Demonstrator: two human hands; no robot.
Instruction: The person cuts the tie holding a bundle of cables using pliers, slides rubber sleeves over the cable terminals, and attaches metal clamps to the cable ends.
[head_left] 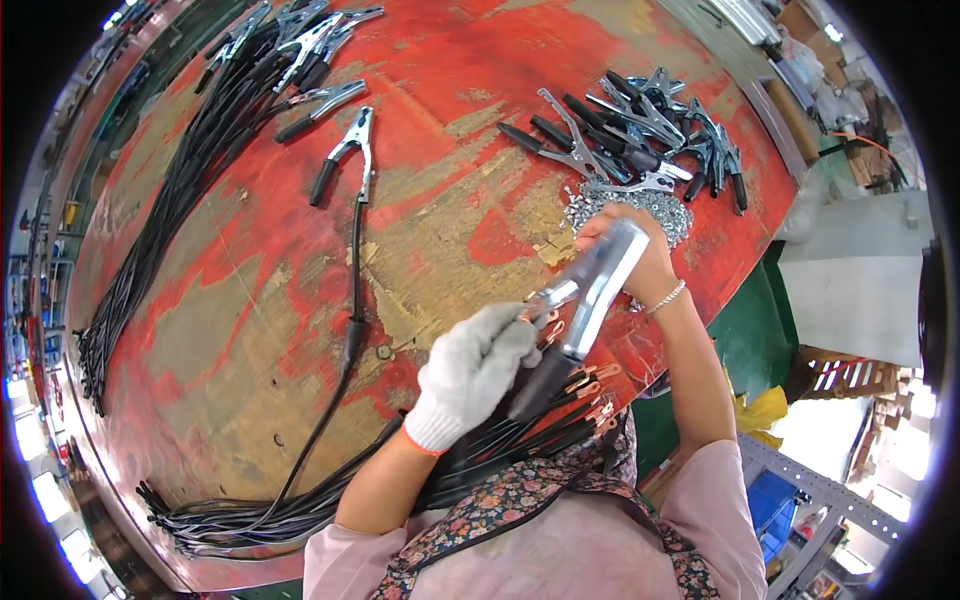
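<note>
My left hand [478,368], in a white glove, is closed on a metal clamp [600,290] with a black handle, near its copper-coloured end. Bare and wearing a bracelet, my right hand [640,250] is behind the clamp's upper end, at the edge of a pile of small metal nuts [675,215]; its fingertips are partly hidden. Black cables [330,485] with copper lugs [600,385] run under my left forearm. Another clamp [364,150] lies on the red table [430,60], joined to a single black cable [357,270].
Several loose clamps [640,125] are heaped beyond the nuts at the right. A long bundle of black cables [190,190] with clamps at its top lies along the table's left side. A yellow cloth or bag [762,412] is off the table at right.
</note>
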